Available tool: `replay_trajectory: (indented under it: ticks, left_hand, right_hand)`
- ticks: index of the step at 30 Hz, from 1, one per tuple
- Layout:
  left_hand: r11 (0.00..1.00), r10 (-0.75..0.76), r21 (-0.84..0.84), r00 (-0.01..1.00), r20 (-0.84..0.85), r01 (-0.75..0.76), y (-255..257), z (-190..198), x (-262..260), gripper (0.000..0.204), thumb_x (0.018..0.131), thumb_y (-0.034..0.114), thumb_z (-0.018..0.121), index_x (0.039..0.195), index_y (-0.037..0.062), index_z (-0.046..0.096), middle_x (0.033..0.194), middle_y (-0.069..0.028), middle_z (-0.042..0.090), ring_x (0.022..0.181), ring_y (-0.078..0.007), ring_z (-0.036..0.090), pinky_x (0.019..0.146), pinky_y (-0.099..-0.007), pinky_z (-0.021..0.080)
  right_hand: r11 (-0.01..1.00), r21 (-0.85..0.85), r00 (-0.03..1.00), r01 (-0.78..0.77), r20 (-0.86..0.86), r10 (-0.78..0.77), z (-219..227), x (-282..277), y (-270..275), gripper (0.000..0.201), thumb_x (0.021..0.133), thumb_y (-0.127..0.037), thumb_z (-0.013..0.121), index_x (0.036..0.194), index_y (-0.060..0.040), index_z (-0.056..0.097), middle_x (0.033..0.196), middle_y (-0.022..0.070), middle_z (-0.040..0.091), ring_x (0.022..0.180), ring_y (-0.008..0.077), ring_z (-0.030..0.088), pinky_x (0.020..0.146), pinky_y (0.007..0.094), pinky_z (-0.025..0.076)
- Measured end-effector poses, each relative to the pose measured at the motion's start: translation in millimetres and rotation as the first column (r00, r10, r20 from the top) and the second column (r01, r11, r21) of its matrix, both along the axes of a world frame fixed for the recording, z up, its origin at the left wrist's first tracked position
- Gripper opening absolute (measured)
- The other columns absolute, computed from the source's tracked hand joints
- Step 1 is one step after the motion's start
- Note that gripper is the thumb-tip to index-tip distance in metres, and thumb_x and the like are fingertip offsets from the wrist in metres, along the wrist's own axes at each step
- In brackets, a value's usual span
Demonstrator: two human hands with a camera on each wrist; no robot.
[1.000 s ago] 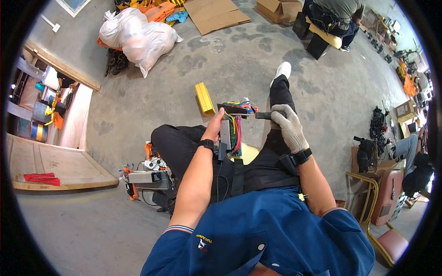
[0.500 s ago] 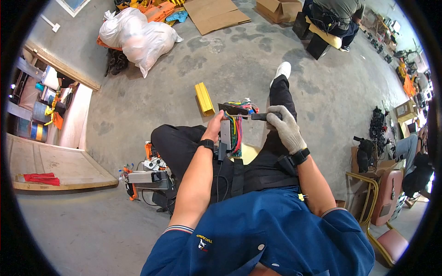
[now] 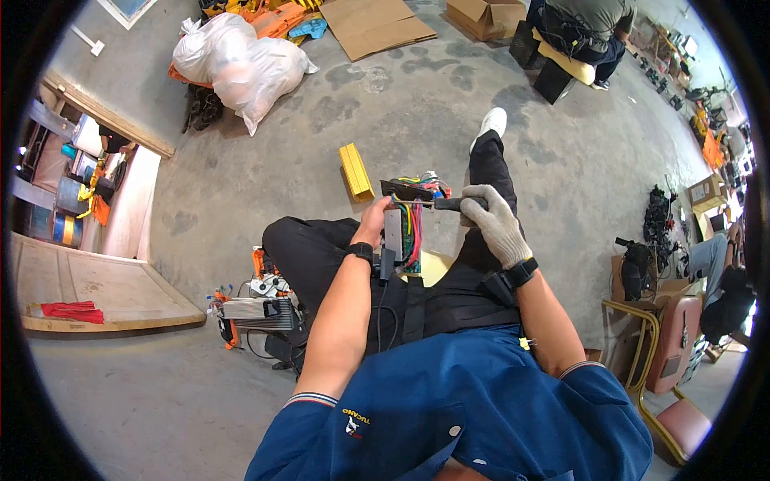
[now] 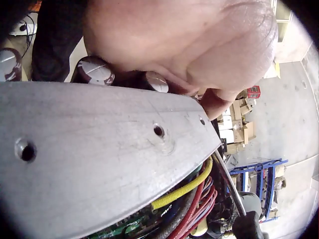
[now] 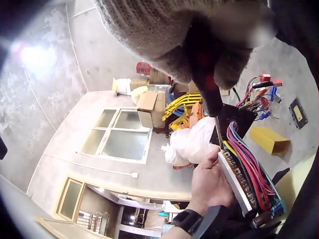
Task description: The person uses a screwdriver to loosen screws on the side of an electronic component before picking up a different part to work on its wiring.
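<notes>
My bare left hand [image 3: 371, 223] grips a circuit board [image 4: 119, 231] with a grey metal bar [image 4: 99, 139] along one side. Screw holes run along the bar, and dark capacitors [image 4: 95, 70] stand behind it under the palm. Red, yellow and blue wires [image 5: 249, 164] lead from the board to a black end plate [image 3: 405, 191] with coloured connectors. In my right hand [image 3: 499, 224], covered by a knitted glove, is a screwdriver [image 3: 451, 204] held by its black handle. Its shaft points left, with the tip at the bar's end beside my left fingers; that contact point is hidden.
A yellow rectangular casing [image 3: 357, 172] sits on the floor beyond the board. By my left knee lies a finned metal unit [image 3: 261, 313] with cables. White bags [image 3: 241, 68] and flat cardboard [image 3: 377, 28] are farther off; a chair [image 3: 674, 345] stands at right.
My right hand and the screwdriver have shifted a little left, toward the board. The left hand keeps its grip with the board nearly still.
</notes>
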State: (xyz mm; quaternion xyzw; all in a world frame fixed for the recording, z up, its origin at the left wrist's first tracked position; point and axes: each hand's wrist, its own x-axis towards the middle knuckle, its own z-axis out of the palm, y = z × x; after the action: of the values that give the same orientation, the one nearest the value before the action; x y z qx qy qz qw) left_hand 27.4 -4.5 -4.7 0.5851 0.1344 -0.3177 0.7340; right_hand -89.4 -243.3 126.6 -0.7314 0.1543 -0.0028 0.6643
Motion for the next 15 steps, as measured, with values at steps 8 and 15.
replay_trajectory:
  ticks: [8, 15]
  left_hand:
    - [0.999, -0.024, -0.031, 0.999, -0.032, 0.023, 1, 1, 0, 0.025, 0.093, 0.028, 0.054, 0.095, 0.0065, 0.066, 0.089, -0.0030, 0.067, 0.078, -0.0146, 0.062, 0.073, -0.0322, 0.050]
    - [0.998, -0.025, -0.051, 0.998, -0.050, 0.023, 0, -6, 2, 0.021, 0.093, 0.023, 0.053, 0.095, 0.0065, 0.066, 0.089, -0.0028, 0.067, 0.078, -0.0144, 0.062, 0.072, -0.0314, 0.049]
  right_hand:
    - [1.000, 0.029, 1.000, 0.000, 0.014, 0.000, -5, 0, 0, 0.029, 0.094, -0.017, 0.063, 0.115, 0.0017, 0.061, 0.083, 0.0054, 0.067, 0.076, 0.0113, 0.065, 0.073, 0.0263, 0.052]
    - [1.000, 0.002, 1.000, 0.009, -0.001, -0.009, -3, 1, 1, 0.029, 0.094, -0.018, 0.063, 0.115, 0.0019, 0.061, 0.083, 0.0058, 0.067, 0.077, 0.0115, 0.065, 0.073, 0.0261, 0.052]
